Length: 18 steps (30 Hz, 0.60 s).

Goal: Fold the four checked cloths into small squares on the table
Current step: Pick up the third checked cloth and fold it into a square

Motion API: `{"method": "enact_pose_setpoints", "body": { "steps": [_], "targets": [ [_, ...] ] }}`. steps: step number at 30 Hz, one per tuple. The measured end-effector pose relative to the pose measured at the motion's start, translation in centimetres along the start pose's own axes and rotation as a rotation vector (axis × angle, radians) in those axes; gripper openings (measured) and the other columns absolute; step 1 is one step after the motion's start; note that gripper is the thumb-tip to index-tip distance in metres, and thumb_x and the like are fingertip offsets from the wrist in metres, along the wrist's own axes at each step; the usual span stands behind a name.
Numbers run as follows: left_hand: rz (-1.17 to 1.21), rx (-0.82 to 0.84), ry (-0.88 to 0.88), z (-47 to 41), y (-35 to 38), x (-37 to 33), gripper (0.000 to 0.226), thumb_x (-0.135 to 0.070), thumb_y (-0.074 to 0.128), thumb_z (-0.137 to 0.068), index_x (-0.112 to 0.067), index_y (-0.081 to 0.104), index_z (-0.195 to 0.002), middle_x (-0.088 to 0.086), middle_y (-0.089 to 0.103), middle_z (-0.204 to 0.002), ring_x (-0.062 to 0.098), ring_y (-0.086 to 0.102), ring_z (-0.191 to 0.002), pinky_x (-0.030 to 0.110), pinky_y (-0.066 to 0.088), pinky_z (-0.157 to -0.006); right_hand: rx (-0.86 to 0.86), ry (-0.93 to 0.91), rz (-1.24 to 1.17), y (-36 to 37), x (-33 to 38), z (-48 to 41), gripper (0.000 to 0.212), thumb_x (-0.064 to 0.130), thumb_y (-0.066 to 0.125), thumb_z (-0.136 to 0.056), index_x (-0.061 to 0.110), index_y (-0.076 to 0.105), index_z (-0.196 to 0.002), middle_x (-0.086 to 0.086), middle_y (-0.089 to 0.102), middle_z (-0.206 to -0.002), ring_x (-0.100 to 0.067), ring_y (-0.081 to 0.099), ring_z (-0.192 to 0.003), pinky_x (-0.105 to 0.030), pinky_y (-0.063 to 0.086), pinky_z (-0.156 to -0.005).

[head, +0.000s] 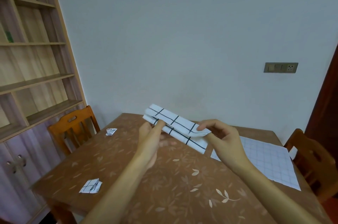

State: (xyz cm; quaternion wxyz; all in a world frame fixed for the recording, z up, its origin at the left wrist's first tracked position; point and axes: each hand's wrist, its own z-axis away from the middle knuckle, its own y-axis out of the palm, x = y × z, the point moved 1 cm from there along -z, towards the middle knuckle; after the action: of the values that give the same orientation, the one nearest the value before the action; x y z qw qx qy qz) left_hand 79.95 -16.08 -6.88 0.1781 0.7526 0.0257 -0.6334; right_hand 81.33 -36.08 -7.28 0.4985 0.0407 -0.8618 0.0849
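Since it is folded lengthwise, the dark-checked cloth point(180, 125) looks layered.

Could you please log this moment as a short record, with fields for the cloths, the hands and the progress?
in hand: half-folded cloth, a long strip held above the table
left hand: a finger tucked into the strip's fold; grip unclear
right hand: pinches the strip's right end
done: near square and far square, both on the table's left side
waiting: flat cloth, spread open on the right side
progress: two of four folded, third under way
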Motion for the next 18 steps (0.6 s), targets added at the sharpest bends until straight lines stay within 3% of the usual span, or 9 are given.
{"method": "enact_pose_setpoints", "body": {
  "steps": [3,6,10,11,14,16,18],
  "targets": [
    [0.002,0.009,-0.036,-0.1,0.1,0.1,0.028,-0.02,0.054,-0.103,0.002,0.065,-0.113,0.022,0.076,-0.101,0.028,0.075,-0.072,0.03,0.058,-0.052,0.092,-0.059,0.06,-0.1,0.1,0.3,0.033,-0.015,0.058,-0.086,0.012,0.077,-0.085,0.005,0.076,-0.105,-0.012,0.072,-0.094,-0.022,0.055,-0.073],
    [0.036,0.028,-0.07,0.0,0.3,0.0,0.039,-0.031,0.044,-0.107,0.001,0.064,-0.117,0.017,0.077,-0.095,0.03,0.076,-0.075,0.034,0.059,-0.055,0.155,-0.041,0.097,-0.3,0.1,0.6,0.038,-0.015,0.057,-0.086,0.015,0.08,-0.087,0.009,0.076,-0.103,-0.006,0.069,-0.076,-0.021,0.054,-0.064],
    [0.088,0.13,-0.143,0.2,0.8,-0.1,0.053,-0.063,0.034,-0.098,-0.022,0.065,-0.112,0.016,0.077,-0.107,0.035,0.075,-0.097,0.049,0.06,-0.081,0.124,-0.135,0.274,-0.7,-0.5,0.8,0.042,-0.012,0.06,-0.084,0.025,0.081,-0.089,0.015,0.074,-0.101,-0.01,0.067,-0.077,-0.027,0.052,-0.066],
    [0.064,0.148,-0.121,0.3,0.9,-0.1,0.048,-0.059,0.044,-0.097,-0.02,0.065,-0.116,0.014,0.077,-0.108,0.033,0.075,-0.099,0.05,0.059,-0.085,0.139,-0.16,0.305,-0.8,-0.5,0.9,0.041,-0.01,0.061,-0.084,0.026,0.081,-0.09,0.016,0.073,-0.103,-0.01,0.068,-0.081,-0.024,0.051,-0.067],
    [-0.073,0.138,-0.024,0.2,0.9,0.3,0.036,-0.019,0.071,-0.092,-0.013,0.061,-0.126,0.008,0.078,-0.107,0.025,0.076,-0.097,0.044,0.062,-0.083,0.266,-0.15,0.328,-1.0,-0.2,1.4,0.035,-0.005,0.063,-0.084,0.023,0.08,-0.096,0.016,0.071,-0.11,-0.003,0.066,-0.09,-0.013,0.047,-0.074],
    [-0.116,0.141,0.011,0.2,1.0,0.4,0.037,-0.009,0.073,-0.09,-0.014,0.061,-0.125,0.006,0.079,-0.105,0.022,0.077,-0.096,0.037,0.062,-0.079,0.317,-0.074,0.263,-1.3,0.1,1.8,0.025,0.008,0.064,-0.088,0.024,0.078,-0.101,0.014,0.072,-0.103,-0.003,0.066,-0.089,-0.014,0.048,-0.076],
    [-0.121,0.161,0.034,0.3,1.3,0.4,0.036,-0.007,0.073,-0.09,-0.015,0.061,-0.123,0.005,0.079,-0.104,0.02,0.076,-0.096,0.034,0.061,-0.078,0.259,0.027,0.119,-1.4,0.3,1.8,0.023,0.022,0.066,-0.093,0.026,0.069,-0.115,0.003,0.072,-0.089,-0.01,0.067,-0.081,-0.02,0.051,-0.074]
  ]
}}
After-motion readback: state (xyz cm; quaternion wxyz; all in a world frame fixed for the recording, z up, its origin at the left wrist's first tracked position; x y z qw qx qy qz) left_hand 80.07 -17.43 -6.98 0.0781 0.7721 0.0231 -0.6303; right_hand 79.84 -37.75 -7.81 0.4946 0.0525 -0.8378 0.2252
